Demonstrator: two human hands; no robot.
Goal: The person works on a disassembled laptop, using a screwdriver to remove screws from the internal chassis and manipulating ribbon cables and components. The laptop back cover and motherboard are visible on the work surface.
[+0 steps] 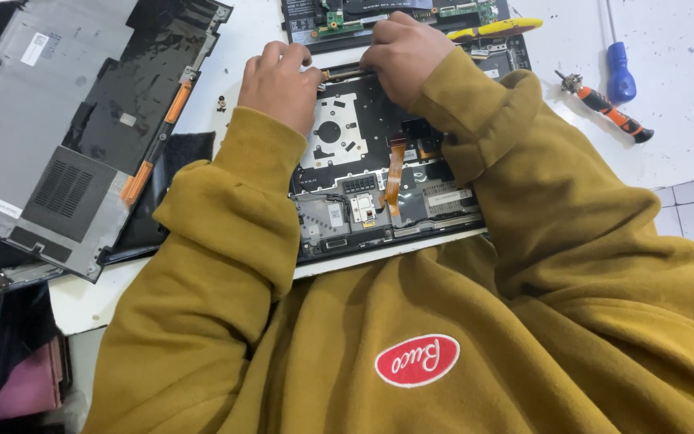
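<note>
Mustard sleeves (226,233) framed the opened laptop chassis (379,193), its shell holding cables and a fan cutout. Both the left hand (280,80) and right hand (402,55) pinched a thin brass-coloured rod (344,74) at its far edge.

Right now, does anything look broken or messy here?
The laptop lies opened up, insides bare, both hands on a thin part at its top. Its bottom cover lies off to one side. A loose screw sits on the table.
</note>
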